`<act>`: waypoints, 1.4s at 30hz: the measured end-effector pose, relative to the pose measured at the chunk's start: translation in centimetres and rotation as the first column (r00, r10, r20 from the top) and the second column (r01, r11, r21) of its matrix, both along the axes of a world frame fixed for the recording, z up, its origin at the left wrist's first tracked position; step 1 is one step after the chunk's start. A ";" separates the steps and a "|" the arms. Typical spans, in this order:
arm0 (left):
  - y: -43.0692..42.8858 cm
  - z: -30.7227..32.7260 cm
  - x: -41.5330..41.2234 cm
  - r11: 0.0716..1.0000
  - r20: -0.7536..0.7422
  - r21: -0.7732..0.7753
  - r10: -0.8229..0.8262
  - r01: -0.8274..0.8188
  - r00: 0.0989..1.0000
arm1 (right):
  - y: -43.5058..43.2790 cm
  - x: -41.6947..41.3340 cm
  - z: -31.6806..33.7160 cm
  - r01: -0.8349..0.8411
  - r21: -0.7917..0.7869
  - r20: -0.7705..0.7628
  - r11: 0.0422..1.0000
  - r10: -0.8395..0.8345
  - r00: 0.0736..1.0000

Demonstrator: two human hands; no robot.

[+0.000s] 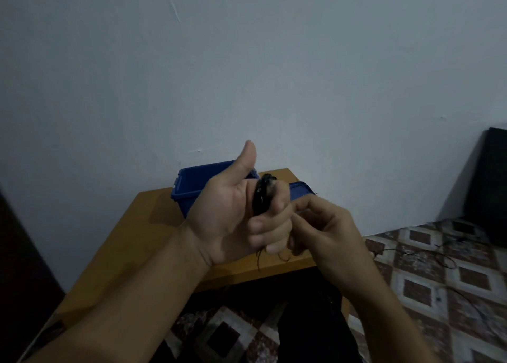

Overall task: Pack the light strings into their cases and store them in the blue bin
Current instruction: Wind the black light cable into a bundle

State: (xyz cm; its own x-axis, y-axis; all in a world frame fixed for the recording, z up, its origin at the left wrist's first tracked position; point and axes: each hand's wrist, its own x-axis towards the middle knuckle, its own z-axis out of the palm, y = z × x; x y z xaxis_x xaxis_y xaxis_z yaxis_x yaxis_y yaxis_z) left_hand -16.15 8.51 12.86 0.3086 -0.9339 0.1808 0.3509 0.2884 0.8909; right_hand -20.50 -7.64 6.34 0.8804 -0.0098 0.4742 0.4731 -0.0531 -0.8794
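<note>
At the middle of the frame, the left hand point(236, 212) has its fingers curled around a black coil of light string point(262, 195), thumb raised. The right hand point(326, 225) pinches a thin strand beside it. Behind them, the blue bin point(192, 183) sits open on a wooden table point(142, 225).

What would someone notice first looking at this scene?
Two bare hands at centre: the left hand, thumb up, has dark light string coiled round its fingers, and the right hand pinches a strand beside it. Behind them a blue bin sits on a wooden table against the wall.
</note>
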 end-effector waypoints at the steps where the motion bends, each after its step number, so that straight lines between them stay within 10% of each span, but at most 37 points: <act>1: 0.1 0.0 0.1 0.999 -0.013 -0.033 0.017 -0.017 1.000 | 0.1 0.1 -0.1 -0.008 -0.025 0.002 1.000 0.008 1.000; 26: -1.1 1.0 -0.4 0.761 -0.100 -0.102 0.633 -0.641 0.768 | 0.1 -0.5 0.3 -0.101 -0.308 -0.152 0.946 0.056 0.987; 42: -0.9 0.0 0.0 0.584 0.429 0.057 0.718 -0.810 0.548 | -0.4 -0.6 0.6 -0.024 -0.162 -0.074 0.987 0.013 0.997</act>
